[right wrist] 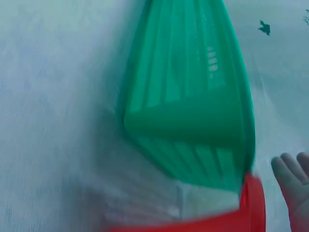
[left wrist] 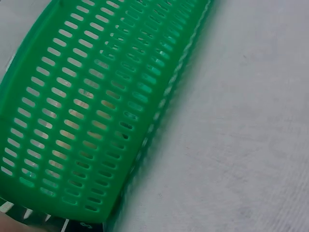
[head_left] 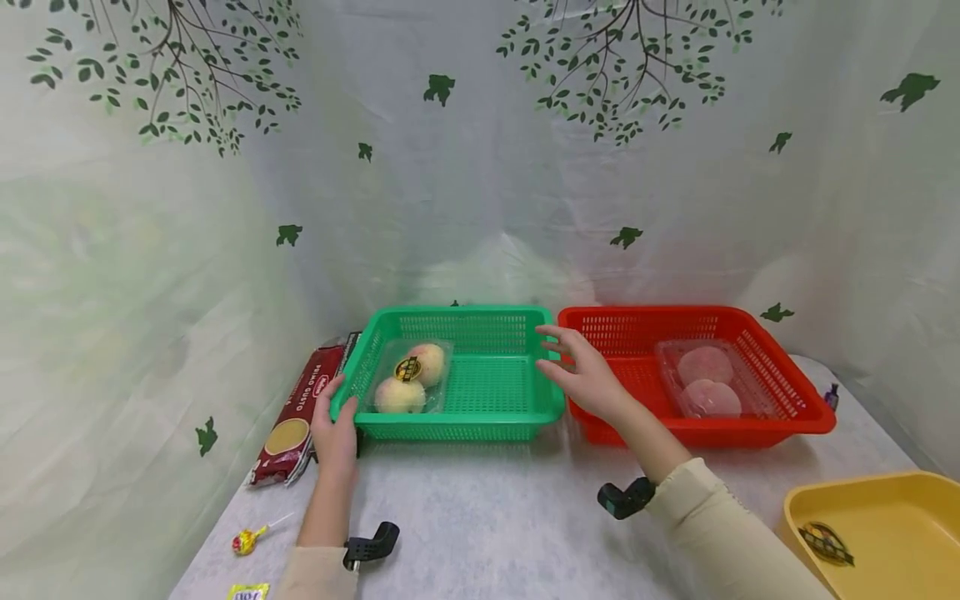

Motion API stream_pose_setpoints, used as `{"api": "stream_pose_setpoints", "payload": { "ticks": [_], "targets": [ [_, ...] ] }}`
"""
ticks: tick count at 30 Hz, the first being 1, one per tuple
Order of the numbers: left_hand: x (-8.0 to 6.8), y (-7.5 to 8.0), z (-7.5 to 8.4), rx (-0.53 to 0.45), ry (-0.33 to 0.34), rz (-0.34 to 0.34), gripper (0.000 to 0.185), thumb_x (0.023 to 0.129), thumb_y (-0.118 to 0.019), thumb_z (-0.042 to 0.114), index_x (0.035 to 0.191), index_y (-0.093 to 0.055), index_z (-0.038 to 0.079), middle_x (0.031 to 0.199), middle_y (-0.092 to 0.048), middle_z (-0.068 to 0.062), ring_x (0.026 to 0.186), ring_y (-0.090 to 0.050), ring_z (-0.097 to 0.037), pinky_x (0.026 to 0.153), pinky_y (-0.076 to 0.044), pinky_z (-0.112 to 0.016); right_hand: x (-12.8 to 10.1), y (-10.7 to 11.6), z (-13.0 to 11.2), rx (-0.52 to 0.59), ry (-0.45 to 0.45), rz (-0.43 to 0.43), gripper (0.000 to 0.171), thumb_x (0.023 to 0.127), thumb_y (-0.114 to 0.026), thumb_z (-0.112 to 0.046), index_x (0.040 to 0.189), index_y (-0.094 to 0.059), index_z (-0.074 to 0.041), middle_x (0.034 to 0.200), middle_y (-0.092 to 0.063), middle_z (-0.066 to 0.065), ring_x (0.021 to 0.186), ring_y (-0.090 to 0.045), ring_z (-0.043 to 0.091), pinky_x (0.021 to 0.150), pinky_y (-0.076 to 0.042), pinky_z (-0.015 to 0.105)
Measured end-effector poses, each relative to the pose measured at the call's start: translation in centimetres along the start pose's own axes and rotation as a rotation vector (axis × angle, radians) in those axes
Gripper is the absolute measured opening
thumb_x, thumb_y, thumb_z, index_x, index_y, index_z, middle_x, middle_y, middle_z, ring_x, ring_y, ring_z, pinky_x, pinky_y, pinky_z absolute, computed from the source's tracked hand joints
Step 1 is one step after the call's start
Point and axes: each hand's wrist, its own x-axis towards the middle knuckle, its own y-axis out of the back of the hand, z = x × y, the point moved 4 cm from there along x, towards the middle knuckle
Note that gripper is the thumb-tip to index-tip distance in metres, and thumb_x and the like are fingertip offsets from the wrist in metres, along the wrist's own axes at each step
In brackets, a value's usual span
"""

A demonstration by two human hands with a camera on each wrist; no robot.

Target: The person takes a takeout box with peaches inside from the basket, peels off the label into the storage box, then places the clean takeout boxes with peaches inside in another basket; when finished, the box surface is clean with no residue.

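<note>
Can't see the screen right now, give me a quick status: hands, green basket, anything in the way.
Left hand grips green basket at its left corner. Right hand open by the right rim. Red basket sits right beside it.

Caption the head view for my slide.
Left hand grips green basket holding packed peaches; right hand open at its other rim.
</note>
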Motion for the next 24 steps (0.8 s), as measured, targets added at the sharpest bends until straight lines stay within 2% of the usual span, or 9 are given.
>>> {"api": "stream_pose_setpoints", "payload": {
  "ticks": [3,6,11,18,24],
  "targets": [
    [0.0,-0.1,-0.6,-0.032,0.035,-0.016,0.049,0.103,-0.049,0.015,0.15,-0.044,0.024,0.16,-0.033,-0.002,0.143,-0.031,-0.023,0.121,-0.027,-0.048,0.9,-1.7,0.1,0.046,-0.069,-0.038,0.058,0.099,-0.062,-0.026,0.151,-0.038,-0.022,0.156,-0.04,0.007,0.14,-0.048,0.032,0.106,-0.048,0.052],
    [0.0,-0.2,-0.8,-0.055,0.028,-0.017,0.048,0.103,-0.048,0.014,0.15,-0.043,0.023,0.16,-0.032,-0.002,0.142,-0.031,-0.022,0.121,-0.027,-0.048,2.0,-3.6,0.0,0.093,-0.128,-0.074,0.058,0.1,-0.061,-0.027,0.152,-0.037,-0.022,0.157,-0.04,0.008,0.137,-0.051,0.031,0.105,-0.05,0.051],
    [-0.1,-0.2,-0.9,-0.037,0.021,-0.011,0.045,0.103,-0.048,0.017,0.148,-0.044,0.02,0.161,-0.032,-0.003,0.144,-0.03,-0.023,0.122,-0.026,-0.048,3.4,-6.9,-0.6,0.187,-0.217,-0.155,0.061,0.099,-0.061,-0.028,0.154,-0.034,-0.021,0.158,-0.036,0.011,0.133,-0.054,0.033,0.102,-0.051,0.05],
    [-0.1,-0.1,-1.0,-0.01,-0.01,0.001,0.043,0.103,-0.048,0.019,0.146,-0.046,0.017,0.16,-0.035,-0.003,0.145,-0.03,-0.023,0.121,-0.025,-0.049,4.7,-10.9,-1.4,0.222,-0.286,-0.287,0.068,0.099,-0.062,-0.03,0.156,-0.028,-0.019,0.16,-0.029,0.019,0.13,-0.054,0.04,0.1,-0.052,0.052],
    [0.0,-0.1,-1.0,-0.015,-0.003,-0.002,0.042,0.103,-0.047,0.017,0.145,-0.045,0.015,0.16,-0.034,-0.003,0.145,-0.03,-0.023,0.121,-0.025,-0.049,6.0,-12.3,-1.5,0.215,-0.337,-0.364,0.074,0.098,-0.063,-0.031,0.159,-0.022,-0.021,0.162,-0.023,0.024,0.137,-0.046,0.044,0.099,-0.052,0.053]
  ]
}}
